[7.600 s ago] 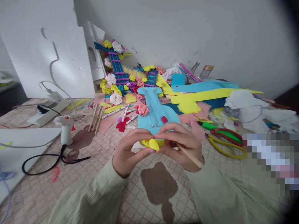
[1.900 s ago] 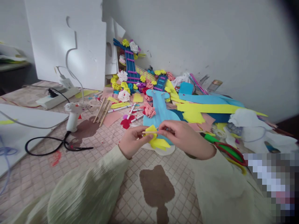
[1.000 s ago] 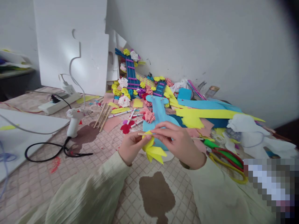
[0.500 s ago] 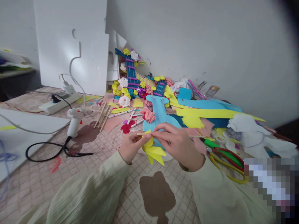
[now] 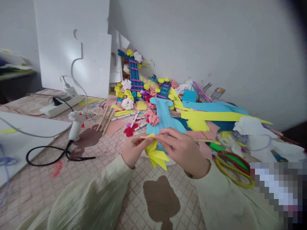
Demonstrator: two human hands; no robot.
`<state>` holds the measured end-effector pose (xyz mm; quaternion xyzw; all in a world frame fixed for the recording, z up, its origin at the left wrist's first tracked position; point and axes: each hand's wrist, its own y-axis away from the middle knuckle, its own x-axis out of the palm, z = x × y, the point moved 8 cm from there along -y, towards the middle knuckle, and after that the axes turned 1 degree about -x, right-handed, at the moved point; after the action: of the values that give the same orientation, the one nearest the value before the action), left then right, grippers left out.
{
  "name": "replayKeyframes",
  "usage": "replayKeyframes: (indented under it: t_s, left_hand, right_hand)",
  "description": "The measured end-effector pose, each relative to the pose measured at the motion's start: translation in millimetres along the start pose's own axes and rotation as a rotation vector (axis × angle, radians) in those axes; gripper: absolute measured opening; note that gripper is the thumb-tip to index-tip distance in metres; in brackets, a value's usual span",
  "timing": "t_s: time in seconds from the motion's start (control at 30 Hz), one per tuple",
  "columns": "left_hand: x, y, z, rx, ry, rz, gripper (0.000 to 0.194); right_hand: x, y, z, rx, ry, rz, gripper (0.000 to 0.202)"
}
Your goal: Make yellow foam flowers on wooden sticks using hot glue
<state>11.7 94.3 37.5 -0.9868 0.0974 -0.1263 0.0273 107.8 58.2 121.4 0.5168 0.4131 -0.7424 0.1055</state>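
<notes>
both the left hand [image 5: 133,150] and the right hand [image 5: 188,153] reach inward, fingers bent, at the near end of the blue guitar-shaped piece [image 5: 165,116]. yellow paper [image 5: 158,156] hangs before that end, fanned into pointed flaps. the left grip pinches paper and wooden stick [image 5: 203,140] together; the right grip closes on the stick beside the paper.

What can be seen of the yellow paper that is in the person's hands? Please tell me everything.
The yellow paper is bright and looks thin. It is folded or gathered near the top, with several pointed strips fanning downward, toward the lower right. The left hand pinches its upper end against a wooden stick; the right hand meets it there. Whether it is glued cannot be told. It overlaps the light-blue guitar-shaped piece in view.
</notes>
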Motion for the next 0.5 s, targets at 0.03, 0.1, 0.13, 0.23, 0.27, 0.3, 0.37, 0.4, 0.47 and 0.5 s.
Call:
replayKeyframes:
  t_s: [0.03, 0.1, 0.13, 0.23, 0.27, 0.3, 0.37, 0.4, 0.47, 0.5]
  left_hand:
    - [-0.8, 0.8, -2.2, 0.011, -0.013, -0.018, 0.021]
    - [-1.7, 2.2, -6.0, 0.028, -0.032, -0.044, 0.021]
    - [-1.8, 2.7, -7.3, 0.033, -0.047, -0.050, 0.022]
    - [-1.1, 3.5, -10.0, 0.054, -0.106, -0.045, 0.026]
    - [-0.9, 3.6, -10.3, 0.062, -0.123, -0.040, 0.028]
    - [-0.7, 3.7, -10.3, 0.069, -0.133, -0.035, 0.028]
    - [-0.3, 4.0, -9.2, 0.074, -0.140, -0.023, 0.029]
    - [-0.1, 4.2, -8.4, 0.074, -0.141, -0.018, 0.029]
    - [1.0, 4.4, -7.2, 0.076, -0.150, -0.004, 0.029]
    - [1.4, 4.5, -6.8, 0.078, -0.157, -0.001, 0.030]
  right_hand:
    - [-0.6, -0.4, -1.4, 0.022, -0.042, -0.010, 0.022]
    - [-0.9, -1.1, -4.0, 0.067, -0.116, -0.017, 0.019]
    - [-0.8, -1.3, -5.2, 0.089, -0.146, -0.017, 0.018]
    - [-0.6, -1.3, -8.6, 0.148, -0.193, -0.010, 0.016]
    - [-0.7, -1.2, -9.6, 0.162, -0.199, -0.008, 0.015]
    - [-1.1, -1.0, -10.2, 0.169, -0.206, -0.010, 0.015]
    - [-1.7, -1.1, -10.1, 0.166, -0.229, -0.007, 0.016]
    - [-2.1, -1.3, -9.3, 0.156, -0.243, -0.007, 0.016]
    - [-3.1, -1.9, -7.5, 0.136, -0.266, -0.010, 0.017]
    - [-3.4, -2.1, -6.8, 0.131, -0.271, -0.013, 0.017]
